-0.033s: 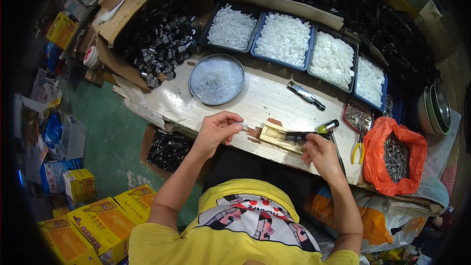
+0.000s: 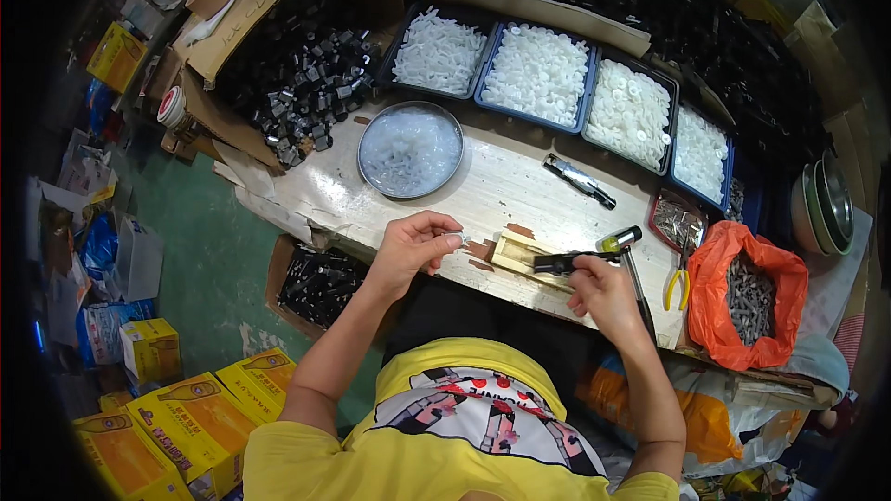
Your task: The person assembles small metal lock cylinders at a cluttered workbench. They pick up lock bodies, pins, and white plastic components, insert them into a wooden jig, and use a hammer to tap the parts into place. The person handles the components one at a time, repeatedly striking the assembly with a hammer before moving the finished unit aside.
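My left hand [image 2: 414, 250] pinches a small whitish piece [image 2: 461, 237] between thumb and fingertips, over the bench. Its exact kind is too small to make out. In my right hand [image 2: 603, 289] is a dark elongated part [image 2: 555, 263], gripped at its right end and held over the pale wooden block [image 2: 509, 250]. Whether the part touches the block I cannot tell. Just beyond my right hand, a hammer [image 2: 634, 271] with a yellow-green face lies on the bench. A black-and-silver part [image 2: 580, 182] rests farther off, and a round metal dish [image 2: 364, 167] of translucent pieces stands beyond my left hand.
Several trays [image 2: 587, 109] of white plastic pieces line the back. A cardboard box [image 2: 212, 63] of black metallic parts stands at the far left. To the right are yellow-handled pliers [image 2: 682, 288], a red bag [image 2: 707, 289] of grey pieces and stacked bowls [image 2: 809, 213].
The dark part in my right hand has lowered and tilted slightly, its tip coming a little toward me. My left hand stays nearly in place.
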### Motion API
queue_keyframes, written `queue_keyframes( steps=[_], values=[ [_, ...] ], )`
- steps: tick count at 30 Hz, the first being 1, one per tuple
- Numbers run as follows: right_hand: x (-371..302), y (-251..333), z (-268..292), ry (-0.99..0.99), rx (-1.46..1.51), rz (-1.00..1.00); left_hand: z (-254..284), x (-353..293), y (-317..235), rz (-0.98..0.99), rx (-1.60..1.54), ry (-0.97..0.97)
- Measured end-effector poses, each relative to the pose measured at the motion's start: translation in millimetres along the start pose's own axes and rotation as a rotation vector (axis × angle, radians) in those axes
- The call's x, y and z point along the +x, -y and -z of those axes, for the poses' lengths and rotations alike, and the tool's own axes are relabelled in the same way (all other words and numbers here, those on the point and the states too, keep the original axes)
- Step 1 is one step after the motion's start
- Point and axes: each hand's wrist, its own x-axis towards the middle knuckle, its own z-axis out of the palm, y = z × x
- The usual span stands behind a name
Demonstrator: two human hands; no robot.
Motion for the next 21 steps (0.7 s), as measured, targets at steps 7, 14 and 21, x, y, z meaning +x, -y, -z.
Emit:
queue_keyframes(
  steps=[7,14,21],
  values=[
    [14,7,-35,-0.219,-0.998,0.503,-14,2,6,0.026,-0.003,0.066],
    [27,21,-41,-0.039,-1.001,0.515,-25,9,10,0.079,0.014,0.09],
    [43,27,-20,0.142,-0.866,0.432,-47,24,1,0.116,0.297,0.145]
  ],
)
